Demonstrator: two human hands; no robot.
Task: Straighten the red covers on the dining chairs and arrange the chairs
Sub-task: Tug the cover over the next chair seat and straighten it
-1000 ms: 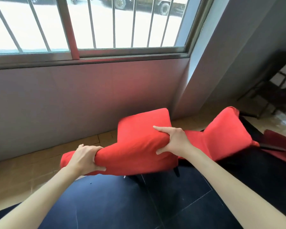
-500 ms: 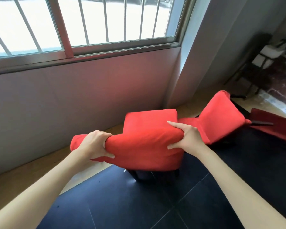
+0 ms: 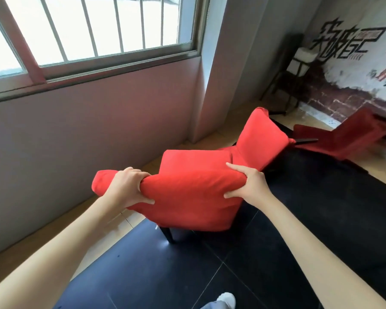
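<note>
**Both hands gripping top of red-covered chair back, by window wall**

Floor (image 3: pixel 169 275): dark glossy tiles in the middle, light wood-tone strip along the wall. Barred window (image 3: pixel 94 30) upper left, grey wall below it, grey pillar (image 3: pixel 218 74) at the corner. Right wall has a mural (image 3: pixel 354 52) with black lettering and painted brick. Dark folding stand (image 3: pixel 294 70) with a pale top sits in the far corner. White shoe (image 3: pixel 226 299) at bottom edge.

Near chair (image 3: pixel 192 197): red cover over back and seat, back facing the camera, dark legs showing underneath, standing on the dark tiles close to the window wall. Cover fabric is bunched at the top edge, with a loose puffed corner sticking out past the left hand.

Left hand (image 3: pixel 127 188): fingers curled over the top of the chair back, thumb pressed on the near side, gripping cover. Right hand (image 3: pixel 247 186): fingers over the top right corner, thumb on the near face, gripping cover.

Second chair (image 3: pixel 261 141): red-covered, just beyond the near one, back tilted right. Third chair (image 3: pixel 352 137): darker red cover, lying tipped over on the floor by the mural wall, dark leg sticking out.
</note>
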